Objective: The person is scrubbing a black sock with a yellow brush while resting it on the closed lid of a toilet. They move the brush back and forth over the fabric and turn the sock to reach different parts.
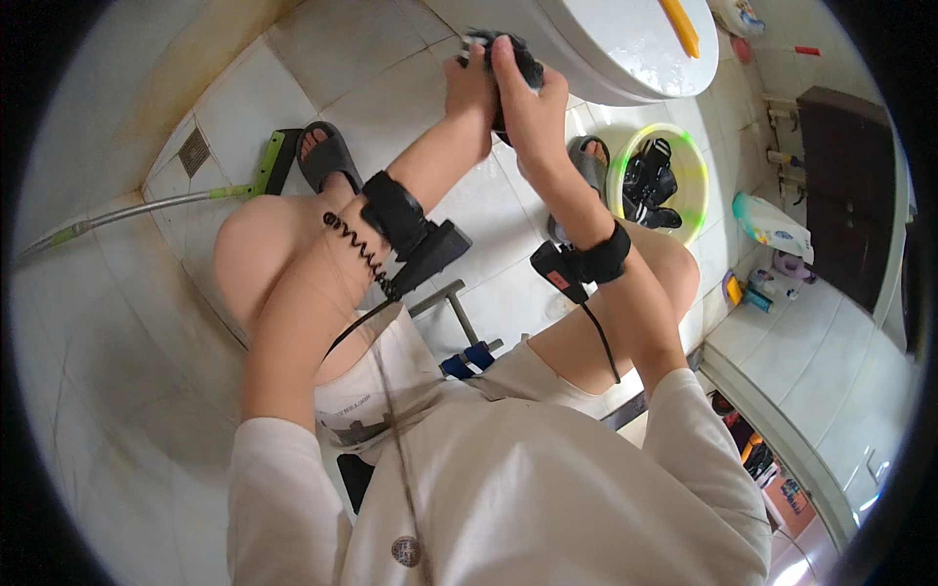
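Observation:
Both my hands are raised together at the far middle, closed round a black thing (518, 61) with a pale patch. Fingers cover much of it, so its exact kind cannot be made out. My left hand (471, 90) grips its left side. On the right, my right hand (532, 98) holds it with the thumb laid along the top. Just beyond the hands stands a rounded white fixture (596, 59) with a wet top. A yellow-orange stick (681, 27) lies across that top.
Right of my foot, a pale yellow-green basin (699, 186) contains black strappy sandals (653, 181). A green squeegee or broom (259, 181) lies left, near a floor drain (194, 153). A white-and-teal bag (777, 227) and bottles (757, 298) line the right wall beside a dark panel (845, 186).

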Demonstrator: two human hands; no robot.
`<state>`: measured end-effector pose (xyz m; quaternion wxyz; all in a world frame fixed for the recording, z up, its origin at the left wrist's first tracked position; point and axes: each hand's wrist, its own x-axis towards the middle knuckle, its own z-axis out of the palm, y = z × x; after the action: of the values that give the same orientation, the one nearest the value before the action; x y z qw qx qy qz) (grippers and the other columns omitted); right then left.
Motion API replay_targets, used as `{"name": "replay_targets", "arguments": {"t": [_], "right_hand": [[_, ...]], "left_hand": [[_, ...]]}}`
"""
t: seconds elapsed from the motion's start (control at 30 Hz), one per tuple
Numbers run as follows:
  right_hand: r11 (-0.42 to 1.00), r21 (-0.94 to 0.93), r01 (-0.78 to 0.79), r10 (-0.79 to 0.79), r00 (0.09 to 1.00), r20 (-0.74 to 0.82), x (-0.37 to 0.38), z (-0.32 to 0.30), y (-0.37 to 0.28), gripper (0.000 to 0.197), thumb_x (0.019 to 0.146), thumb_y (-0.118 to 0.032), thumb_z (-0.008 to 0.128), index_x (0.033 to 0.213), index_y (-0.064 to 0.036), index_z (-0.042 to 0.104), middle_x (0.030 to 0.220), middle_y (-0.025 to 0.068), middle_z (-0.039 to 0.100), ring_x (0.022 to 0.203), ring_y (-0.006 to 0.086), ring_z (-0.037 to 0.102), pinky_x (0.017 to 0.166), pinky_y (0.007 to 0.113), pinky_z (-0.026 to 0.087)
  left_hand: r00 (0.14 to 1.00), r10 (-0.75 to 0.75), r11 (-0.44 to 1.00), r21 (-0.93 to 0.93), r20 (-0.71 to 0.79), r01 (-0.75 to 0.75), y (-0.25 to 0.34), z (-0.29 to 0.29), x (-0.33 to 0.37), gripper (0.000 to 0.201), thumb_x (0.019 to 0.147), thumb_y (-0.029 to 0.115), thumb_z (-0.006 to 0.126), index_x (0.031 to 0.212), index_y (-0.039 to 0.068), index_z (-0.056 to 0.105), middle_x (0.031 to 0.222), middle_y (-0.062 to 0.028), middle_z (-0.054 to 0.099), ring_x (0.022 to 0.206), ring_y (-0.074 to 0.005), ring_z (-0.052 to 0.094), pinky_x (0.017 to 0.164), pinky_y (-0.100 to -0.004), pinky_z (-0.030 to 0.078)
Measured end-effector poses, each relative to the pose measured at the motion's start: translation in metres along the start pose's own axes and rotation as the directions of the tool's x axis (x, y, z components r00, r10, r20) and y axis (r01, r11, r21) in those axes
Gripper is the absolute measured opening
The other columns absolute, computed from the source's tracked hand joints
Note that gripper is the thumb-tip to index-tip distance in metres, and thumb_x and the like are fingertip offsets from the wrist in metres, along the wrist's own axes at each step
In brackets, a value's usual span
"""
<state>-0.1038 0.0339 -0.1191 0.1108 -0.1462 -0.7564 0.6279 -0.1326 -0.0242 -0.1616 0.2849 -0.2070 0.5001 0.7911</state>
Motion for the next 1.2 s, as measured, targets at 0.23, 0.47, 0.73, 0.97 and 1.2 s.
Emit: {"name": "replay_targets", "arguments": {"t": [0.23, 0.47, 0.73, 0.97, 1.2], "right_hand": [[0.941, -0.160, 0.299, -0.297, 0.954, 0.038, -0.004, -0.003, -0.008, 0.037, 0.077, -0.029, 0.059, 0.066, 0.0061, 0.056, 0.052, 0.0114, 0.051, 0.050, 0.0113, 0.043, 0.052, 0.028, 0.039], [0.931, -0.318, 0.176, -0.234, 0.960, -0.154, 0.018, -0.016, 0.005, 0.039, 0.076, -0.032, 0.058, 0.072, 0.0068, 0.059, 0.062, 0.0203, 0.058, 0.057, 0.0279, 0.058, 0.059, 0.033, 0.043], [0.898, -0.363, 0.248, -0.304, 0.947, -0.106, 0.018, -0.012, 0.011, 0.038, 0.080, -0.030, 0.055, 0.069, 0.0066, 0.057, 0.056, 0.0209, 0.054, 0.047, 0.0271, 0.048, 0.055, 0.035, 0.042], [0.988, 0.150, -0.046, 0.082, 0.966, -0.246, 0.043, -0.040, 0.027, 0.040, 0.081, -0.030, 0.057, 0.081, 0.0098, 0.055, 0.074, 0.0124, 0.059, 0.064, 0.0160, 0.052, 0.061, 0.030, 0.043], [0.923, 0.378, -0.068, 0.129, 0.982, -0.138, 0.031, -0.043, -0.009, 0.053, 0.076, -0.037, 0.062, 0.104, 0.0033, 0.042, 0.091, 0.0132, 0.055, 0.082, 0.0217, 0.058, 0.072, 0.033, 0.051]], "left_hand": [[0.990, 0.090, 0.963, -0.264, 0.106, -0.059, 0.010, 0.002, 0.002, 0.030, 0.082, 0.029, 0.046, 0.092, 0.001, 0.047, 0.083, -0.0125, 0.054, 0.075, -0.0242, 0.055, 0.067, -0.0388, 0.044], [0.983, 0.125, 0.980, 0.172, -0.135, -0.101, 0.002, 0.023, -0.033, 0.050, 0.086, 0.041, 0.040, 0.093, -0.006, 0.053, 0.089, -0.0204, 0.057, 0.077, -0.0275, 0.056, 0.066, -0.0371, 0.042], [0.994, 0.050, 0.980, -0.188, -0.096, -0.068, 0.011, 0.019, -0.034, 0.035, 0.084, 0.037, 0.041, 0.092, 0.005, 0.053, 0.086, -0.0054, 0.056, 0.074, -0.0144, 0.052, 0.063, -0.0316, 0.043], [0.991, -0.043, 0.997, -0.058, 0.126, 0.050, 0.010, 0.009, -0.043, 0.035, 0.082, 0.038, 0.039, 0.091, 0.008, 0.055, 0.089, -0.0008, 0.056, 0.084, -0.0115, 0.051, 0.065, -0.0258, 0.043], [0.943, -0.312, 0.943, 0.159, 0.114, 0.293, -0.005, -0.002, -0.042, 0.044, 0.087, 0.037, 0.027, 0.120, 0.011, 0.037, 0.117, -0.0079, 0.046, 0.104, -0.0231, 0.048, 0.080, -0.0396, 0.047]]}}
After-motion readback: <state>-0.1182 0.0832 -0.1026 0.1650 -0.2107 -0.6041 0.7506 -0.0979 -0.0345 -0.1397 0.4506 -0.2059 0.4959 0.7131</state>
